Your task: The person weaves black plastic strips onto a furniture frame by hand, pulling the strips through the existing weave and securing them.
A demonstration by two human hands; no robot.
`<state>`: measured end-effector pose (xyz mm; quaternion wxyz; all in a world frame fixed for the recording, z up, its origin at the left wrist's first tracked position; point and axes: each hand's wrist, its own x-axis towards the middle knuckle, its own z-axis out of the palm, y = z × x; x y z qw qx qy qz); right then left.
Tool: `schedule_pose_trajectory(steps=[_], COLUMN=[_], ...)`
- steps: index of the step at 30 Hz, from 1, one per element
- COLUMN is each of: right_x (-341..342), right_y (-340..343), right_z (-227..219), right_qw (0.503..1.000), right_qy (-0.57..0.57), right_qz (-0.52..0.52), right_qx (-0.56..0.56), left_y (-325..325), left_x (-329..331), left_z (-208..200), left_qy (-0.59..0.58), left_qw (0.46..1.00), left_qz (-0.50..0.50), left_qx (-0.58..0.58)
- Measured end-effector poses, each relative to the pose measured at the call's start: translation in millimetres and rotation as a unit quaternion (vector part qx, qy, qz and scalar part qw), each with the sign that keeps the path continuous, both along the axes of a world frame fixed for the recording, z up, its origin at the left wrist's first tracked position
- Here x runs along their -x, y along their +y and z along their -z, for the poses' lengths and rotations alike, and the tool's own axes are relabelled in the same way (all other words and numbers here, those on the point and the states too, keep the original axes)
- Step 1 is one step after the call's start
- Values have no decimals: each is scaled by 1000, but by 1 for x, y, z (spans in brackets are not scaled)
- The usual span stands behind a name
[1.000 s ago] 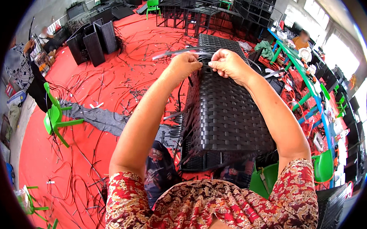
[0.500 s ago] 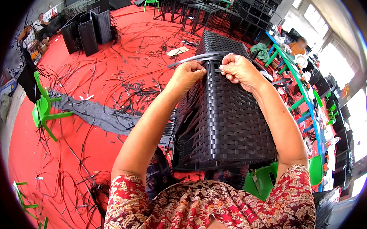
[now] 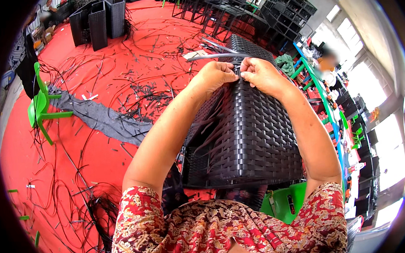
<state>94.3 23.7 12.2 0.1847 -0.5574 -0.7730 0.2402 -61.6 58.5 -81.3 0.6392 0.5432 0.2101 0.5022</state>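
Note:
A black woven plastic-rattan furniture piece lies before me, its corner edge running away from me. At the far part of that edge, my left hand pinches a strand of the flat weaving strip. Close beside it, my right hand is closed, thumb and fingertips pressed at the same corner. A grey-black weaving strip loops out to the left above my fingers. Exactly where the strip passes between the fingertips is hidden. Loose strip ends hang along the open left side of the piece.
Cut strips litter the red floor, with a grey cloth across it. A green chair stands left; a green seat is below right. A long blue-green table runs along the right, a person near it. Woven pieces stand far left.
My hands have come closer together at the corner, the left shifting right. The strip loop has spread and lifted. The whole view has shifted slightly.

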Motion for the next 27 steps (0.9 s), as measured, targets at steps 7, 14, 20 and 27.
schedule_pose_trajectory(steps=[7, 14, 20, 27], right_x=[-18, 16, 16, 22], right_y=[-12, -25, -14, -20], right_z=[8, 1, 4, 3], right_qw=[979, 994, 991, 996], right_qy=[193, 28, -16, -12], right_qz=[56, -35, -15, 44], right_qx=[-29, -98, -132, -74], left_y=[-6, -13, -11, -16], left_x=[22, 30, 8, -27], left_z=[14, 20, 40, 59], left_qy=[-35, -232, -140, 148], left_qw=[996, 961, 987, 961], left_qz=[27, 124, 25, -180], left_qx=[74, 79, 74, -152])
